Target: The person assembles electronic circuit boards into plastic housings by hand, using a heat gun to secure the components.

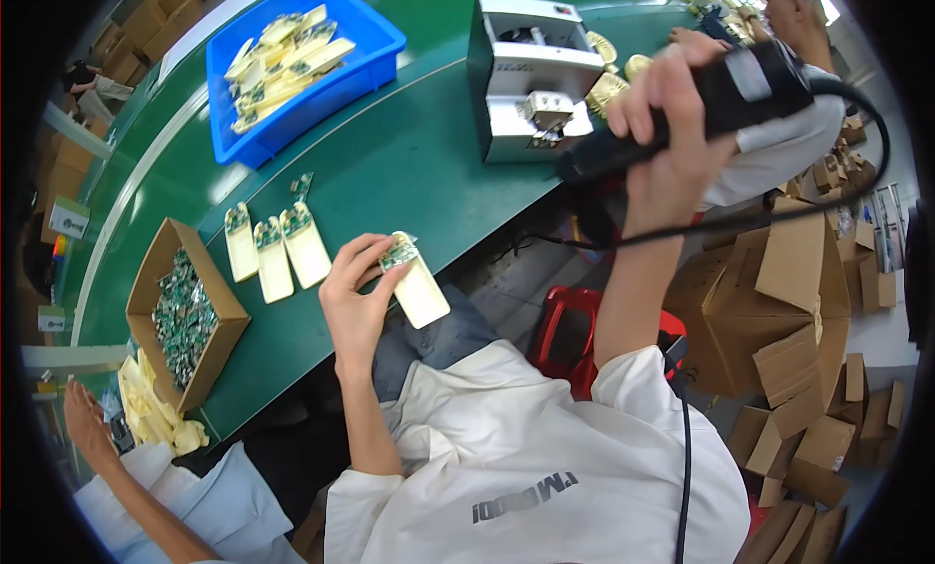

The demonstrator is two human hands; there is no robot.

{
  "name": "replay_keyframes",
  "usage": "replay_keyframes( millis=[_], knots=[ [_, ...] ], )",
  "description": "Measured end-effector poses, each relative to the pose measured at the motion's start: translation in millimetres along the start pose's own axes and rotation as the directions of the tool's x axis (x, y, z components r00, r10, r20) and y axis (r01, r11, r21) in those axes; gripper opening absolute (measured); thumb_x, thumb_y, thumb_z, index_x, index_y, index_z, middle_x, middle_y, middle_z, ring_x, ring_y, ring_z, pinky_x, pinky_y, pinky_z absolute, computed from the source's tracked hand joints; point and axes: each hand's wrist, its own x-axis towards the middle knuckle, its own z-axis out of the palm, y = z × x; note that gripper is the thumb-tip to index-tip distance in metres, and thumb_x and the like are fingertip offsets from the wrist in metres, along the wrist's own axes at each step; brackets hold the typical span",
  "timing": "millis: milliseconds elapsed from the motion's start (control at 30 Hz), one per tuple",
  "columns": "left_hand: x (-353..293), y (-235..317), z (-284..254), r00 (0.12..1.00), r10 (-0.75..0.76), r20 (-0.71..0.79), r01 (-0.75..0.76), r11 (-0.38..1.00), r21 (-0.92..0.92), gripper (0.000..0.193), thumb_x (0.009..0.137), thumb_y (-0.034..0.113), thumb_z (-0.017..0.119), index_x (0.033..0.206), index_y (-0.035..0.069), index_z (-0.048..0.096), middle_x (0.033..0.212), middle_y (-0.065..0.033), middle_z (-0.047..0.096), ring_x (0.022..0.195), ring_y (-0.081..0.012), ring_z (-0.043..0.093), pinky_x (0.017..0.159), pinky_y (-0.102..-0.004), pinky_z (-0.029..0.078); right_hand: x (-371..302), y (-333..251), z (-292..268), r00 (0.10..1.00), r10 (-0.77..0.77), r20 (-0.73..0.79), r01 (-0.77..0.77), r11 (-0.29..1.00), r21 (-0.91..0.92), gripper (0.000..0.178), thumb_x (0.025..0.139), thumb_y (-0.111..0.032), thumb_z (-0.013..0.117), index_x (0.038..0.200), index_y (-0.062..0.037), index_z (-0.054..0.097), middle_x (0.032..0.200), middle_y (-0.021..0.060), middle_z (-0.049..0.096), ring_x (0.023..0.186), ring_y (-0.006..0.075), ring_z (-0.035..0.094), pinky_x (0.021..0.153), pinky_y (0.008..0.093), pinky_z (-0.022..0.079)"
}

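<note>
In my left hand [353, 296] is a cream plastic housing [423, 299], tilted over the table's near edge. A small green circuit board [397, 253] sits at its upper end, beside my thumb and fingers. My right hand [672, 126] is raised and wrapped round a black electric screwdriver [716, 101], its tip pointing left and down. The black cable [881, 140] loops from the tool's rear end. To the left of my left hand, three cream housings [276, 272] with boards in their upper ends lie side by side. One loose circuit board [303, 185] lies just beyond them.
A grey-and-black screw-feeder-like machine [538, 77] stands on the green table [409, 155]. Back left is a blue bin [229, 140] of housings; a cardboard box [226, 342] of circuit boards stands left. People work on both sides. Cartons [769, 311] and a red stool [560, 335] are at right.
</note>
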Motion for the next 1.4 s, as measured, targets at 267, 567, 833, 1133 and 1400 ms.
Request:
replay_keyframes(
  millis=[267,567,833,1133,1400],
  knots=[
    [42,-7,20,0.986,0.02,-0.167,-0.016,1.0,0.024,0.027,0.08,-0.003,0.072,0.107,-0.005,0.068,0.113,-0.0085,0.064,0.091,-0.0146,0.065,0.08,-0.0255,0.055,34,44,-6,0.993,-0.089,0.079,0.108,0.953,-0.283,0.018,0.086,0.002,0.066,0.099,-0.0015,0.055,0.075,0.0055,0.058,0.052,0.0101,0.051,0.05,0.0273,0.043],
    [19,4,12,0.995,0.092,-0.035,-0.085,0.984,0.157,0.028,0.078,-0.003,0.073,0.105,-0.004,0.068,0.11,-0.0084,0.065,0.098,-0.0144,0.062,0.085,-0.0262,0.051,39,42,-19,0.995,-0.08,0.067,0.092,0.976,-0.199,0.017,0.085,0.003,0.066,0.097,-0.0011,0.054,0.075,0.0051,0.058,0.051,0.0101,0.051,0.05,0.0271,0.043],
    [-3,16,6,0.996,0.083,-0.015,-0.076,0.96,0.27,0.028,0.075,-0.003,0.073,0.102,-0.004,0.068,0.104,-0.0081,0.067,0.095,-0.0186,0.064,0.084,-0.0286,0.05,40,48,-18,0.998,-0.023,0.06,0.036,0.973,-0.228,0.02,0.087,-0.001,0.067,0.101,-0.0015,0.053,0.079,0.0048,0.058,0.054,0.0098,0.052,0.051,0.0254,0.044],
    [-15,30,9,0.994,0.046,-0.094,-0.006,0.923,0.386,0.028,0.074,-0.001,0.075,0.101,-0.003,0.067,0.107,-0.0113,0.067,0.092,-0.0242,0.067,0.084,-0.0314,0.051,41,65,-24,0.986,-0.07,0.15,0.104,0.967,-0.233,0.025,0.087,-0.005,0.068,0.107,-0.0015,0.053,0.082,0.006,0.058,0.056,0.0101,0.053,0.053,0.0253,0.045],
    [-5,10,28,0.986,0.141,-0.092,-0.092,0.906,0.413,0.025,0.077,0.004,0.074,0.1,-0.001,0.068,0.104,-0.0124,0.066,0.097,-0.0301,0.064,0.083,-0.0356,0.051,35,67,-29,0.987,-0.079,0.139,0.099,0.984,-0.145,0.026,0.089,-0.008,0.067,0.11,-0.0006,0.053,0.088,0.011,0.058,0.059,0.0106,0.053,0.057,0.0269,0.045]
  ],
)
